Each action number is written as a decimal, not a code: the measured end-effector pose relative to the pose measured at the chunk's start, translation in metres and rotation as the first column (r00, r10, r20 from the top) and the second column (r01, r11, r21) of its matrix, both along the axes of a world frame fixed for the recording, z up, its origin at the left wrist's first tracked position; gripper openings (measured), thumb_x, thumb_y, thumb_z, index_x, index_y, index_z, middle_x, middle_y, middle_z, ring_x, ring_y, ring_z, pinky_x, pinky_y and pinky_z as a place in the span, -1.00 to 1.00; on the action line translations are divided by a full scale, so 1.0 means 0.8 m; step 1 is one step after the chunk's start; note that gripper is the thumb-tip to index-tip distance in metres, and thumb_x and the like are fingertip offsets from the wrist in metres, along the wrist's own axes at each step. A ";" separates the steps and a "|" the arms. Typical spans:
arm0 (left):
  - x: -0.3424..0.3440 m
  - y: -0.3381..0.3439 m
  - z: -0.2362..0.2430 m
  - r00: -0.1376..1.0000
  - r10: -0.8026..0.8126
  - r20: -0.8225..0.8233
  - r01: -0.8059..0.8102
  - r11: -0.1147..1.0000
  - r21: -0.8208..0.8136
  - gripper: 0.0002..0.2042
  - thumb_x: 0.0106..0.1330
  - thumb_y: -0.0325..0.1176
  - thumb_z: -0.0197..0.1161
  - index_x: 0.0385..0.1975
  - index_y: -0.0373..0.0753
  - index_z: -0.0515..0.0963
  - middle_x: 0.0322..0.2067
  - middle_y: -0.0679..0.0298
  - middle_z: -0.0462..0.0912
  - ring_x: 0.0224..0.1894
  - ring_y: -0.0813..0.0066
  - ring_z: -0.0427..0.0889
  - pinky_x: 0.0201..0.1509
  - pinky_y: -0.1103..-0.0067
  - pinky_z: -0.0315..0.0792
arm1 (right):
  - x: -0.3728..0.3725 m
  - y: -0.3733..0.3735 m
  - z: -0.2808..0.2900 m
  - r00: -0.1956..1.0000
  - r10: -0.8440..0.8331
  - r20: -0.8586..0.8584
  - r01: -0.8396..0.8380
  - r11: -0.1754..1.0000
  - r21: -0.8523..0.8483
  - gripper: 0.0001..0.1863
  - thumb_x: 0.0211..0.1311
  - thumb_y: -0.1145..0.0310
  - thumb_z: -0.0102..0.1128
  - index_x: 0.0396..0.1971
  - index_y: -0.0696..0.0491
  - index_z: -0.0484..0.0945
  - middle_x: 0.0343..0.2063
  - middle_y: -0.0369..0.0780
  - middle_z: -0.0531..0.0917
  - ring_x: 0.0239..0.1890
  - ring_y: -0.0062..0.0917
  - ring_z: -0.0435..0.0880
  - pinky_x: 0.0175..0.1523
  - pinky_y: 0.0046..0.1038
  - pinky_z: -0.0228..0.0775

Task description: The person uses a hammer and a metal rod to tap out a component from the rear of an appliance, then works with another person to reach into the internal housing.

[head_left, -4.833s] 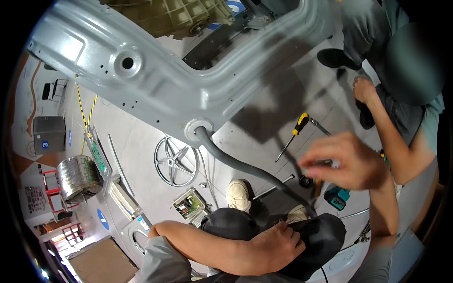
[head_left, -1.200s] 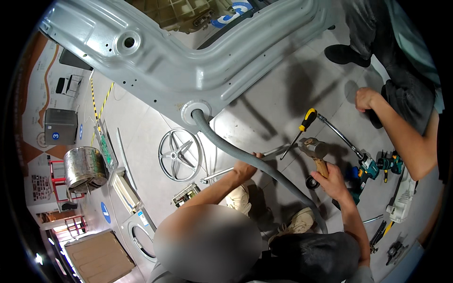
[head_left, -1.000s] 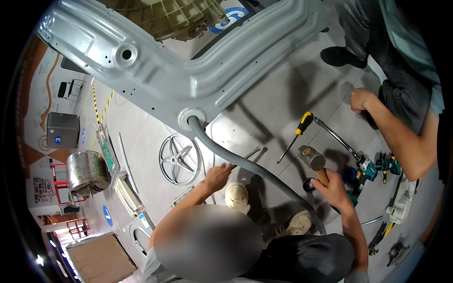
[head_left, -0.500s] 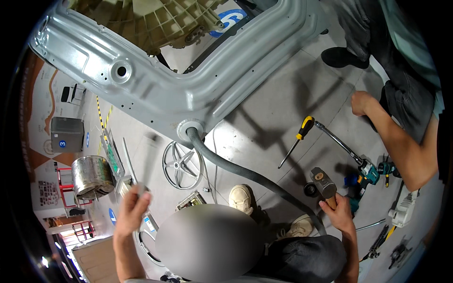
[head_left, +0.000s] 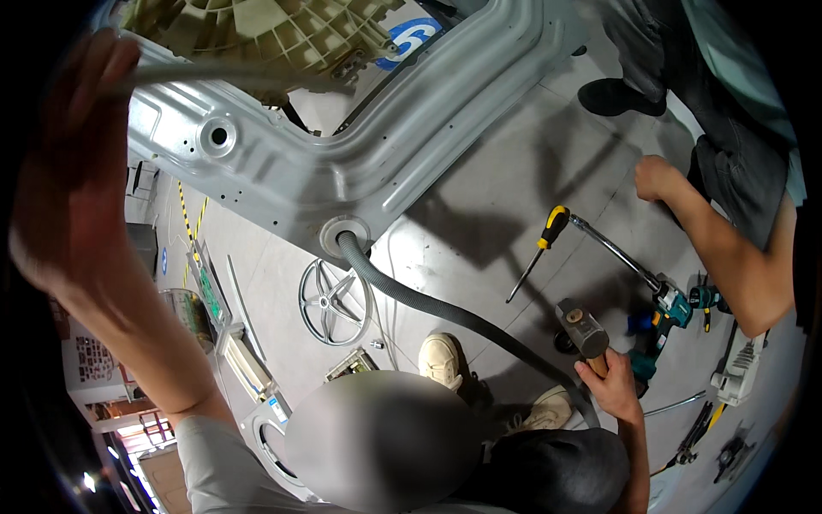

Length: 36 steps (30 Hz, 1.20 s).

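My left hand [head_left: 94, 146] is raised high at the left edge, blurred, closed on a long rod [head_left: 184, 73] that extends across a grey metal panel [head_left: 295, 167] and pale ribbed plastic part [head_left: 265, 30]. My right hand [head_left: 610, 385] grips a hammer [head_left: 582, 328] by its wooden handle, low at right. A grey corrugated hose [head_left: 445, 315] runs from a round hole in the panel down past my right hand. A yellow-black screwdriver [head_left: 552, 231] lies on the floor above the hammer, beside a chrome bar [head_left: 612, 248].
A co-worker's arm [head_left: 719, 240], legs and dark shoe [head_left: 621, 96] are at right. Power drills [head_left: 672, 308] and hand tools lie below them. A spoked pulley [head_left: 324, 301], metal drum [head_left: 184, 321], circuit board [head_left: 347, 367] and various parts lie around my shoes [head_left: 441, 361].
My left hand picked the rod off the floor and swung it up left to above the panel. My right hand has taken hold of the hammer and stays low at right.
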<state>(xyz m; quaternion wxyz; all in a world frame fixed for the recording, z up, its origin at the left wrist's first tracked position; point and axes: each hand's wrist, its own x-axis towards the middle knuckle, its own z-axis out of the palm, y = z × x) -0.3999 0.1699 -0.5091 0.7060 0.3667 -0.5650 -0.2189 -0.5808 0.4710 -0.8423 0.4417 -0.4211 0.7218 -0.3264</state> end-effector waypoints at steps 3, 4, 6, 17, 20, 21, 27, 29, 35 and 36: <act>0.085 -0.097 0.028 0.152 -0.949 0.277 0.898 0.250 0.362 -0.61 0.46 -0.22 -0.03 0.10 -0.38 0.46 -0.26 0.07 0.59 -0.14 0.25 0.55 0.25 0.26 0.36 | 0.002 0.002 -0.001 1.000 -0.004 0.023 0.005 0.999 -0.043 -0.71 0.13 0.31 0.34 -0.44 0.21 0.45 -0.65 -0.20 0.48 -0.59 -0.55 0.37 -0.44 -0.44 0.28; 0.076 -0.121 0.002 0.317 -0.928 0.197 0.870 0.367 0.329 -0.65 0.44 -0.22 0.02 0.03 -0.35 0.51 -0.40 0.21 0.52 -0.29 0.39 0.46 0.07 0.39 0.37 | 0.000 0.005 -0.001 1.000 -0.021 0.010 0.022 0.999 -0.025 -0.71 0.13 0.31 0.33 -0.44 0.21 0.45 -0.65 -0.20 0.48 -0.59 -0.56 0.37 -0.44 -0.44 0.28; 0.069 -0.189 -0.026 0.424 -0.897 -0.126 0.857 0.352 0.376 -0.78 0.41 -0.17 0.11 -0.36 -0.20 0.45 -0.65 0.37 0.35 -0.54 0.55 0.35 -0.27 0.58 0.34 | -0.003 0.006 0.005 0.999 -0.038 0.026 0.037 0.998 0.041 -0.68 0.12 0.26 0.35 -0.43 0.22 0.49 -0.61 -0.08 0.54 -0.58 -0.35 0.47 -0.42 -0.36 0.33; -0.024 -0.216 -0.136 0.723 -0.604 0.336 0.498 0.792 0.352 -0.69 0.37 -0.32 0.17 -0.67 -0.11 0.37 -0.74 0.52 0.22 -0.67 0.70 0.18 -0.57 0.64 0.09 | -0.007 0.040 0.008 0.990 -0.141 0.020 0.142 0.990 -0.027 -0.69 0.10 0.29 0.35 -0.46 0.22 0.47 -0.62 -0.09 0.53 -0.58 -0.36 0.47 -0.42 -0.36 0.31; -0.021 -0.223 -0.148 0.619 -0.591 0.518 0.490 0.805 0.333 -0.77 0.35 -0.36 0.12 -0.60 -0.20 0.49 -0.72 0.53 0.26 -0.66 0.73 0.16 -0.57 0.64 0.05 | -0.006 0.055 -0.004 0.988 -0.151 0.041 0.151 0.988 -0.004 -0.70 0.10 0.29 0.34 -0.43 0.22 0.49 -0.60 -0.05 0.56 -0.55 -0.29 0.53 -0.38 -0.32 0.34; -0.020 -0.225 -0.151 0.585 -0.609 0.535 0.501 0.790 0.352 -0.77 0.34 -0.36 0.11 -0.58 -0.22 0.51 -0.72 0.53 0.27 -0.66 0.74 0.16 -0.57 0.64 0.04 | -0.005 0.055 -0.004 0.988 -0.149 0.045 0.149 0.989 -0.002 -0.70 0.10 0.29 0.33 -0.42 0.22 0.50 -0.59 -0.05 0.57 -0.53 -0.30 0.54 -0.37 -0.32 0.34; -0.035 -0.214 -0.166 0.538 -0.466 0.702 0.402 0.874 0.272 -0.73 0.30 -0.34 0.14 -0.67 -0.22 0.47 -0.73 0.53 0.28 -0.66 0.76 0.17 -0.58 0.64 0.03 | -0.002 0.055 0.009 0.994 -0.107 -0.028 0.109 0.989 0.098 -0.66 0.12 0.21 0.32 -0.32 0.21 0.52 -0.51 -0.07 0.62 -0.47 -0.23 0.58 -0.31 -0.30 0.39; -0.035 -0.208 -0.163 0.511 -0.479 0.714 0.348 0.875 0.337 -0.71 0.29 -0.34 0.15 -0.71 -0.20 0.44 -0.75 0.54 0.25 -0.68 0.76 0.15 -0.60 0.62 0.00 | -0.002 0.056 0.006 0.994 -0.095 -0.058 0.102 0.986 0.132 -0.64 0.12 0.19 0.32 -0.32 0.21 0.52 -0.49 -0.06 0.63 -0.44 -0.20 0.58 -0.28 -0.28 0.40; -0.025 -0.230 -0.178 0.480 -0.521 0.706 0.406 0.845 0.348 -0.67 0.30 -0.31 0.16 -0.75 -0.18 0.39 -0.78 0.54 0.20 -0.71 0.75 0.12 -0.63 0.60 -0.03 | 0.003 0.050 -0.001 0.994 -0.092 -0.059 0.100 0.982 0.160 -0.62 0.11 0.16 0.34 -0.32 0.21 0.53 -0.43 -0.01 0.64 -0.36 -0.17 0.59 -0.20 -0.23 0.39; -0.023 -0.232 -0.180 0.479 -0.542 0.690 0.426 0.831 0.357 -0.66 0.30 -0.30 0.17 -0.75 -0.18 0.39 -0.78 0.54 0.20 -0.71 0.75 0.12 -0.63 0.60 -0.03 | 0.003 0.047 -0.001 0.994 -0.091 -0.054 0.099 0.982 0.164 -0.62 0.11 0.16 0.34 -0.33 0.21 0.53 -0.43 -0.01 0.64 -0.36 -0.17 0.59 -0.20 -0.23 0.39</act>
